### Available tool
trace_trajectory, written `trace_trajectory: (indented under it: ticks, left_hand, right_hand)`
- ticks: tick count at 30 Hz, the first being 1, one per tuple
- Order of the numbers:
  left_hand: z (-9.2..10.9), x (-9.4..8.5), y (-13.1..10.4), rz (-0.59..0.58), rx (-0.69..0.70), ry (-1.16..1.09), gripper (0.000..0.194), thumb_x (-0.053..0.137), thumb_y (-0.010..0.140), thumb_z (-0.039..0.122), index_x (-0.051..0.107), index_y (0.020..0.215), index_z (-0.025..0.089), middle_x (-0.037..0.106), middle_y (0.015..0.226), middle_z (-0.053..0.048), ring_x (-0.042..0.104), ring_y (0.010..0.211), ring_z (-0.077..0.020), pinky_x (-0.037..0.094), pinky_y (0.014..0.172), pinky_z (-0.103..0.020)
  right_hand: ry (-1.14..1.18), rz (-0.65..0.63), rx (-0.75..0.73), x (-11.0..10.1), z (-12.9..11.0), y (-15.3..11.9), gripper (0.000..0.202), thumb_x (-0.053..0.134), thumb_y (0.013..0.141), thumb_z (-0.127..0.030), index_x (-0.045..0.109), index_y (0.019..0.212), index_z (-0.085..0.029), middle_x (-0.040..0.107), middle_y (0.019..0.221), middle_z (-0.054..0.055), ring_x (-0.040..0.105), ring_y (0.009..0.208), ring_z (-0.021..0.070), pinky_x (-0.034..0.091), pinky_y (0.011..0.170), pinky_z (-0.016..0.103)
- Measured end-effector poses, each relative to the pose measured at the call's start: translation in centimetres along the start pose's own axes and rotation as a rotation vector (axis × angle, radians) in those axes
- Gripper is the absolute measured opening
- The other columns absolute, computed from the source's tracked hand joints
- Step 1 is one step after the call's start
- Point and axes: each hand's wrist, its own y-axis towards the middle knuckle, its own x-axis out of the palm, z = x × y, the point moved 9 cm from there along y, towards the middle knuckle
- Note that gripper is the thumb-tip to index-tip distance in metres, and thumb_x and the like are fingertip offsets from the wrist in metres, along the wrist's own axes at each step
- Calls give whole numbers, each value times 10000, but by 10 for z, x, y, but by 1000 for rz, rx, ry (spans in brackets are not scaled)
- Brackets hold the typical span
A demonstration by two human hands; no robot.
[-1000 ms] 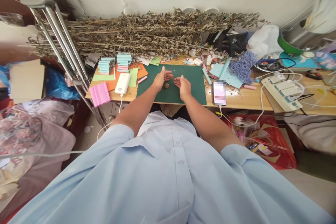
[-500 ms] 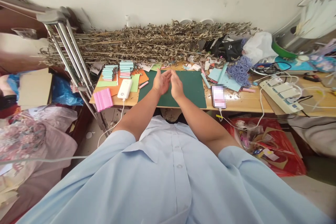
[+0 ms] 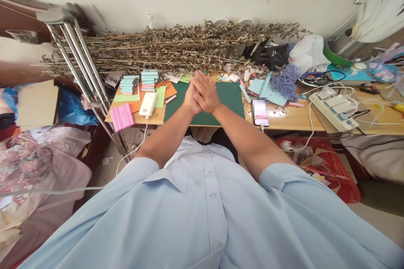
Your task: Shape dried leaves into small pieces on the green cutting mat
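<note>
Both bare hands are found together over the green mat (image 3: 232, 105), which lies flat on the wooden table (image 3: 285, 122), its near side close to the table's front edge. The left hand (image 3: 191, 100) and the right hand (image 3: 208, 96) are laid palm to palm, the right largely covering the left, with fingers extended rather than curled. The palms appear closed against each other, leaving no visible gap; whether anything is enclosed between them cannot be told from where I stand, nor whether the hands touch the mat. The mat is judged thin, fairly stiff and light, smooth enough to slide a little under pressure; its near right corner is bare and would offer the soundest hold. Just beyond its left side lies a pink roll (image 3: 171, 99), and by its right side a turquoise roll (image 3: 245, 93); both look light and easily crushed, best taken lightly around the middle. The dried stalks (image 3: 176, 46) heaped behind are judged brittle, shedding leaf if squeezed; bare stems would be the safer hold. A white power bank (image 3: 148, 104) sits to the left and a phone (image 3: 260, 112) to the right, both apart from the hands.
</note>
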Motion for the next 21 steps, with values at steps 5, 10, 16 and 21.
trace_trajectory:
  ticks: [5, 10, 16, 21]
  left_hand:
    - [79, -18, 12, -43, 292, 453, 855, 107, 984, 809, 520, 1502, 267, 482, 1589, -72, 310, 1589, -286, 300, 1246, -529]
    - [111, -29, 14, 7, 430, 747, 781, 200, 1012, 767, 606, 1439, 256, 485, 1595, -50, 269, 1606, -277, 185, 1304, -484]
    - [88, -52, -23, 172, 368, 910, 411, 701, 882, 526, 771, 1122, 199, 743, 1178, -99, 555, 1374, -336, 380, 1217, -444]
    - [22, -80, -42, 189, 231, 1183, 301, 839, 734, 361, 770, 974, 194, 698, 1050, -147, 578, 1252, -388, 363, 1196, -519]
  right_hand:
    - [-307, 219, 385, -59, 79, -18, 723, 316, 1037, -684, 404, 1599, -238, 310, 1711, 119, 92, 1636, 341, -21, 1258, 725]
    - [-396, 273, 365, -80, 90, -27, 675, 274, 1057, -668, 437, 1576, -269, 360, 1689, 111, 211, 1612, 323, 24, 1266, 704]
    - [-298, 291, 474, -96, 102, -62, 488, 488, 1024, -539, 710, 1295, -200, 747, 1236, 136, 647, 1251, 333, 444, 1149, 575]
    - [-279, 107, 486, -54, 92, -91, 221, 644, 929, -369, 803, 1025, -249, 792, 1042, 83, 713, 1003, 297, 546, 1000, 478]
